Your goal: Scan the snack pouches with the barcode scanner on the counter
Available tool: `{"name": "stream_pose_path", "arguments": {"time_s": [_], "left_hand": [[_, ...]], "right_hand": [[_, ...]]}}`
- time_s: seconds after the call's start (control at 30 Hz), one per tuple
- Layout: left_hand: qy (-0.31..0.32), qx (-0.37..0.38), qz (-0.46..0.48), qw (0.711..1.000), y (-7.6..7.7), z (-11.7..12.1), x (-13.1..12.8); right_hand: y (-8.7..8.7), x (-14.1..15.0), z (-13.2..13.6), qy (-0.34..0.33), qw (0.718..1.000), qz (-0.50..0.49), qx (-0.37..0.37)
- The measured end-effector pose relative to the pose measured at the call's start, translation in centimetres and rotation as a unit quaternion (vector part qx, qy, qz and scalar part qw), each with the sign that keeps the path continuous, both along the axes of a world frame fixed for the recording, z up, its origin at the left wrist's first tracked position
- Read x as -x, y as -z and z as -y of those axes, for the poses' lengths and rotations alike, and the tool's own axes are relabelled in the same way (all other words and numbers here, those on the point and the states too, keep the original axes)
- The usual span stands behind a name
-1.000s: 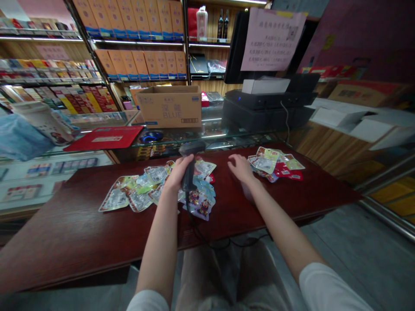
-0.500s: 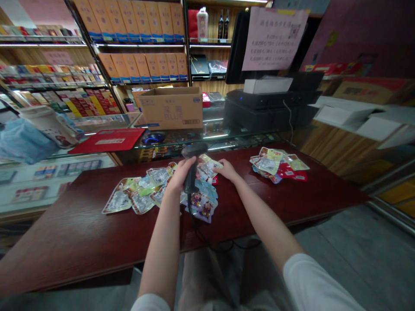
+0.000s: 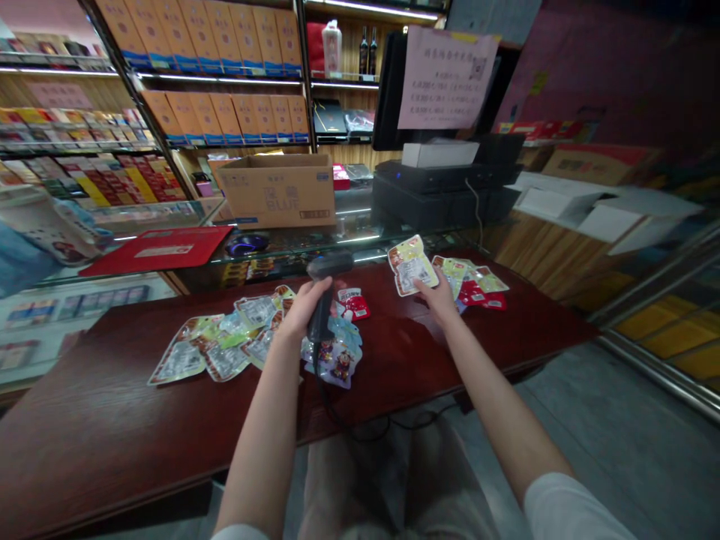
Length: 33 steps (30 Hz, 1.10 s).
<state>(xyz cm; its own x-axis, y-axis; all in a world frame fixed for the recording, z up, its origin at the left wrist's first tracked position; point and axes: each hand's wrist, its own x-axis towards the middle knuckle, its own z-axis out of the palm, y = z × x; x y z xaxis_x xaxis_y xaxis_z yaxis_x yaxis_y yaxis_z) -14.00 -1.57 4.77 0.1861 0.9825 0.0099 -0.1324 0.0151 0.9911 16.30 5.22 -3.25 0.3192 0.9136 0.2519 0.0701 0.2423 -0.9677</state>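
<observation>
My left hand [image 3: 301, 309] is closed around the handle of a black barcode scanner [image 3: 322, 311], whose cord runs down over the table edge. Between the fingers of my right hand [image 3: 439, 297] is a yellow-and-brown snack packet [image 3: 412, 266], raised above the table. Just right of that hand lies a pile of snack packets, with a red packet [image 3: 477, 295] among them. More packets [image 3: 225, 346] spread out left of the scanner. Under and beside the scanner are a blue-purple packet [image 3: 342, 360] with cartoon figures and a small red packet [image 3: 354, 302].
The dark red table [image 3: 394, 367] meets a glass counter. On the counter stand a cardboard box [image 3: 281, 195], a red mat [image 3: 160, 250], a computer mouse [image 3: 247, 244] and a black register [image 3: 439, 195] under a monitor with a pink sign [image 3: 447, 79]. White boxes [image 3: 568, 202] sit at the right.
My right hand has moved right, carrying the snack packet away from the scanner to beside the right pile. The small red packet is now more exposed. My left hand still grips the scanner.
</observation>
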Motion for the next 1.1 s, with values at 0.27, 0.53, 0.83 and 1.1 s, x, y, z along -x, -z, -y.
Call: {"name": "stream_pose_path", "arguments": {"time_s": [0.27, 0.53, 0.83, 1.1], "left_hand": [[0.131, 0.017, -0.005, 0.991, 0.8, 1.3, -3.9], [0.158, 0.025, -0.032, 0.987, 1.3, 2.8, -6.9], [0.125, 0.026, -0.019, 0.992, 0.7, 3.0, -6.8], [0.052, 0.023, -0.01, 0.998, 0.3, 1.2, -3.6]], "right_hand": [[1.7, -2.2, 1.5, 0.064, 0.988, 0.138, -0.026], [1.4, -1.8, 1.6, 0.065, 0.979, 0.192, -0.028], [1.2, -1.8, 2.2, 0.088, 0.963, 0.253, -0.042], [-0.2, -3.0, 3.5, 0.235, 0.882, 0.405, 0.047]]}}
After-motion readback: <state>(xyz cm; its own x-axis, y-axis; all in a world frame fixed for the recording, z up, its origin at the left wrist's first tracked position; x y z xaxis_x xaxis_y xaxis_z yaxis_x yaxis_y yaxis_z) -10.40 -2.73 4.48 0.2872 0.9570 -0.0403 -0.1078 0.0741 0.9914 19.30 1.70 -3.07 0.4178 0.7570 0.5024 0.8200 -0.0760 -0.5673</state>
